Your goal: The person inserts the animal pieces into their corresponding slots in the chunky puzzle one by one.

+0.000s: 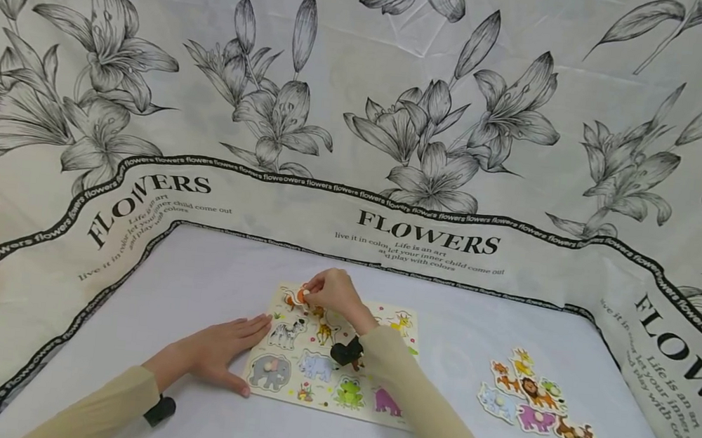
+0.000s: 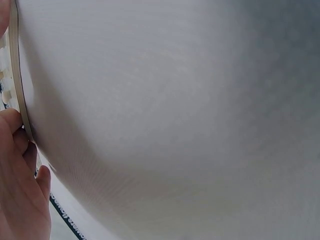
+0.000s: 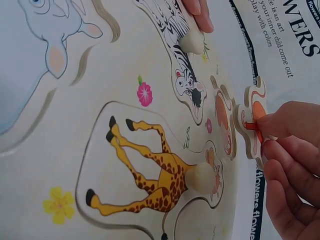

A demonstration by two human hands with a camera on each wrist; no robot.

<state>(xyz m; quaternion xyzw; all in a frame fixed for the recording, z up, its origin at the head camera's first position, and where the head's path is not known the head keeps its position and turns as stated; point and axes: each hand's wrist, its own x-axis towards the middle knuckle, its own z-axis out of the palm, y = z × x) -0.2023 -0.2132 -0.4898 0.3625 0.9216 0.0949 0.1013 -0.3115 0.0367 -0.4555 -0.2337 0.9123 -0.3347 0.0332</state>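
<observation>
In my right hand (image 1: 336, 294) is an orange animal puzzle piece (image 3: 257, 120), its knob pinched between thumb and fingers. The piece is tilted on edge close over the orange animal's place at the far left corner of the wooden puzzle board (image 1: 283, 394). Near it on the board lie a giraffe piece (image 3: 170, 175) and a zebra piece (image 3: 182, 65), each with a round wooden knob. My left hand (image 1: 218, 351) lies at the board's left edge, fingers stretched out, thumb near the front corner. An elephant piece (image 1: 270, 372) lies beside that thumb.
Right of the board several loose animal pieces lie in a cluster, among them a lion piece (image 1: 539, 392), a purple hippo piece (image 1: 536, 419) and a blue rhino piece (image 1: 497, 401). A flower-printed cloth (image 1: 425, 244) rises behind the white table surface (image 1: 194, 267).
</observation>
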